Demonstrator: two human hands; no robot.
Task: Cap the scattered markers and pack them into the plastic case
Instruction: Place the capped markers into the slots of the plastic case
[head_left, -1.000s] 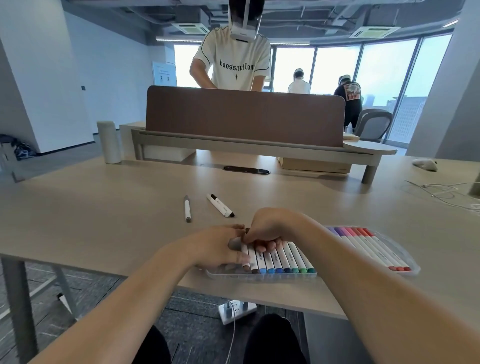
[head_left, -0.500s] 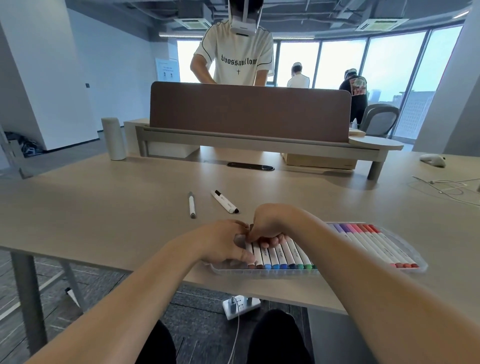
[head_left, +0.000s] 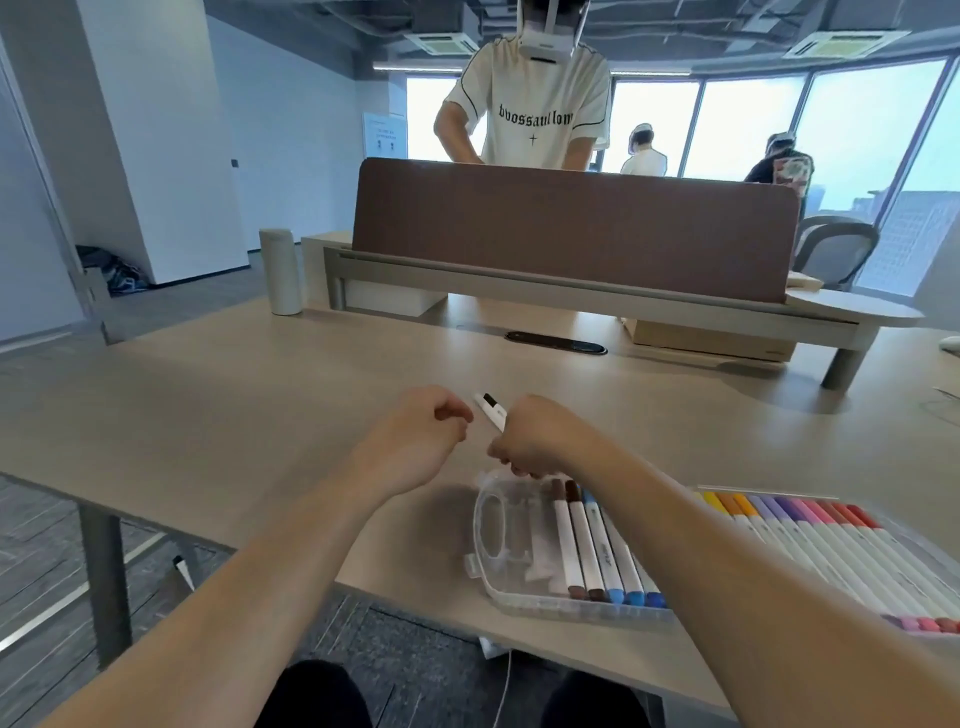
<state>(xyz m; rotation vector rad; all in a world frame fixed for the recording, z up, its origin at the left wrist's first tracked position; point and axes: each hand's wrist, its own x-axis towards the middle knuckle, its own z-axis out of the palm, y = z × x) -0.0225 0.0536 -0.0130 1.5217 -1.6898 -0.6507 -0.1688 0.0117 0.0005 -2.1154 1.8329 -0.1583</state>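
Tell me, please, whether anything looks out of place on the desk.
A black-tipped white marker is outside the plastic case, partly hidden behind the right hand; the case's left end stands empty.

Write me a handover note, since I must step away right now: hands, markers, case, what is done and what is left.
Left hand: fingers curled over the table; whether it holds anything, cannot tell.
Right hand: curled round the near end of a loose marker.
Case: open at the near edge.
Done: packed markers fill most slots; the left end is bare.
Left: cap that marker if needed, pack it, close the case.
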